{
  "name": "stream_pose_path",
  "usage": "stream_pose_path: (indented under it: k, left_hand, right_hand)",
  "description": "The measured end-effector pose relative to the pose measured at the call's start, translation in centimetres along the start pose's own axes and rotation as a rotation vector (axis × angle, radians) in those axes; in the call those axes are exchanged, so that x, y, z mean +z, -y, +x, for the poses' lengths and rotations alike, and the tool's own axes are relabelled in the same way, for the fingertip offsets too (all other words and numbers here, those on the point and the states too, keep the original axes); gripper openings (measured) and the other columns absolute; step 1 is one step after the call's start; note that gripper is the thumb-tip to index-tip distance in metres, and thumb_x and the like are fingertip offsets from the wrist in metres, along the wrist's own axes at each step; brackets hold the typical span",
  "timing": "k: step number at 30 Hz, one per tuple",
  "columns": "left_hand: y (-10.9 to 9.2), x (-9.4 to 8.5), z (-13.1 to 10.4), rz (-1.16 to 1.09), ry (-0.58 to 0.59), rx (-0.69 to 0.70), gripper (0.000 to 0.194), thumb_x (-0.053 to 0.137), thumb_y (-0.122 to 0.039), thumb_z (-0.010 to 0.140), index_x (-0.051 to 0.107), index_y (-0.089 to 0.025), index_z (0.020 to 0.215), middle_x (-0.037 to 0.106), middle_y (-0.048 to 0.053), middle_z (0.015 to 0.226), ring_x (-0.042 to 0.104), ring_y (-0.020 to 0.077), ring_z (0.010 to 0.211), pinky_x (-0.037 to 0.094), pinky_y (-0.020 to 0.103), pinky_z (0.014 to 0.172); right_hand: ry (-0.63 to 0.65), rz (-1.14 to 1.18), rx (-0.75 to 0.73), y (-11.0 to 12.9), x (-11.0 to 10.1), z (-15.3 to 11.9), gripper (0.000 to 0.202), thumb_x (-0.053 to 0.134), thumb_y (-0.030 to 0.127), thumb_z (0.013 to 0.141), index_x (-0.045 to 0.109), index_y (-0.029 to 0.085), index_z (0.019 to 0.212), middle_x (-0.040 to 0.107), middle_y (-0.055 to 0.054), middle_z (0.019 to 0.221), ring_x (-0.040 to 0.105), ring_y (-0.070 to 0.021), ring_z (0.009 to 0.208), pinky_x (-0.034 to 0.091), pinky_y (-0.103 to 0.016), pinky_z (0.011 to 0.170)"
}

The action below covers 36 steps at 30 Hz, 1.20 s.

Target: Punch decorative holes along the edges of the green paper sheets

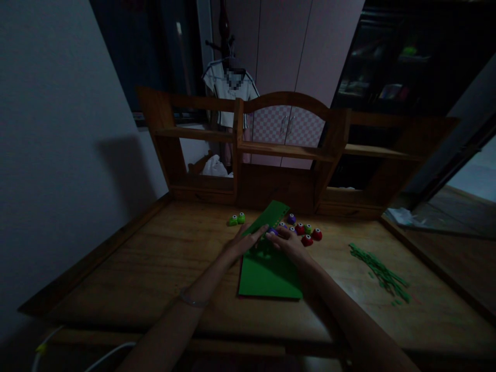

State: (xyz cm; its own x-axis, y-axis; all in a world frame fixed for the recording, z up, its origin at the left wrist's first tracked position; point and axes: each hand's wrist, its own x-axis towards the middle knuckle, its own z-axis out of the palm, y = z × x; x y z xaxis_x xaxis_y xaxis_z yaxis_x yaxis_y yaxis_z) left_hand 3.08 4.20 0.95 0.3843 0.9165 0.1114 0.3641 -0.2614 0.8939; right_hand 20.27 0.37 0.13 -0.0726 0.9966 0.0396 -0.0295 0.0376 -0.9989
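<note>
A sheet of green paper [267,279] lies lengthwise on the table, with a row of small cut-outs along its upper right edge. My right hand [289,245] grips a small purple craft punch [273,231] at the middle of the sheet. From the other side, my left hand [248,240] rests on the paper, fingers stretched out towards the punch. Its thumb is hard to make out in the dim light. Just beyond my right hand stand several more punches, among them a purple one [291,219] and a red one [316,234], each with a white top.
Two light green punches [237,219] stand left of the paper. A loose pile of green paper strips [380,268] lies at the right of the wooden table [174,258]. A wooden shelf unit [287,150] rises along the back edge, and a wall [77,155] borders the left.
</note>
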Motion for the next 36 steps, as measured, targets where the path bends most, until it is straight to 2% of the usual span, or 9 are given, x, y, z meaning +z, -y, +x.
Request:
stream_pose_path:
  k: [2,6,11,19,24,31,36]
  left_hand:
    - [-0.3,0.0,-0.2,-0.018,0.001,-0.011,0.050,0.041,-0.062,0.080,0.056,-0.018,0.062,0.054,0.000,0.054,0.051,0.0159,0.055,0.038,0.026,0.054]
    - [-1.0,-0.1,-0.8,-0.014,0.024,-0.121,0.050,0.042,-0.063,0.078,0.061,-0.018,0.066,0.054,0.000,0.052,0.052,0.0169,0.053,0.036,0.027,0.052]
    - [-1.5,-0.5,-1.0,0.004,0.012,-0.069,0.045,0.046,-0.059,0.078,0.067,-0.019,0.079,0.055,-0.001,0.052,0.053,0.0171,0.057,0.038,0.026,0.055]
    - [-0.1,-0.2,-0.3,0.052,0.025,-0.196,0.054,0.041,-0.067,0.076,0.061,-0.020,0.062,0.056,0.001,0.054,0.055,0.0198,0.058,0.038,0.029,0.057]
    - [0.0,-0.1,-0.3,0.034,0.055,-0.155,0.056,0.037,-0.068,0.077,0.056,-0.020,0.056,0.056,0.001,0.054,0.055,0.0194,0.058,0.038,0.029,0.059]
    - [0.4,-0.1,-0.1,0.044,0.071,-0.160,0.058,0.037,-0.069,0.076,0.054,-0.020,0.051,0.054,0.001,0.051,0.053,0.0179,0.056,0.036,0.028,0.058]
    - [0.8,0.0,0.0,0.035,0.079,-0.155,0.060,0.037,-0.073,0.074,0.056,-0.020,0.052,0.054,0.001,0.052,0.052,0.0174,0.055,0.037,0.028,0.057]
  right_hand:
    - [-0.010,0.006,0.004,-0.1,0.0,0.1,0.043,0.073,0.052,0.061,0.062,0.019,0.087,0.059,-0.001,0.077,0.051,-0.0123,0.063,0.036,-0.023,0.053]
    - [-0.007,-0.013,0.000,-0.1,-0.1,0.0,0.043,0.073,0.054,0.060,0.061,0.018,0.081,0.054,0.002,0.066,0.045,-0.0103,0.056,0.031,-0.023,0.049]
    - [0.013,-0.006,0.021,0.1,-0.1,-0.1,0.039,0.073,0.051,0.062,0.059,0.019,0.079,0.052,0.003,0.066,0.045,-0.0099,0.056,0.030,-0.022,0.049]
    - [-0.019,0.016,0.028,0.4,0.2,-0.2,0.042,0.074,0.052,0.058,0.060,0.020,0.081,0.053,0.002,0.066,0.047,-0.0111,0.058,0.032,-0.023,0.050]
    - [-0.031,0.007,0.011,0.5,0.4,-0.2,0.045,0.073,0.055,0.057,0.060,0.021,0.084,0.054,0.001,0.067,0.047,-0.0126,0.058,0.031,-0.024,0.049]
    - [-0.008,-0.043,-0.024,0.2,0.2,-0.1,0.040,0.068,0.055,0.065,0.060,0.022,0.087,0.046,0.004,0.060,0.038,-0.0092,0.050,0.026,-0.023,0.046]
    - [-0.016,-0.066,-0.037,0.1,-0.1,-0.1,0.038,0.068,0.055,0.066,0.059,0.021,0.081,0.047,0.003,0.060,0.041,-0.0106,0.052,0.026,-0.024,0.048]
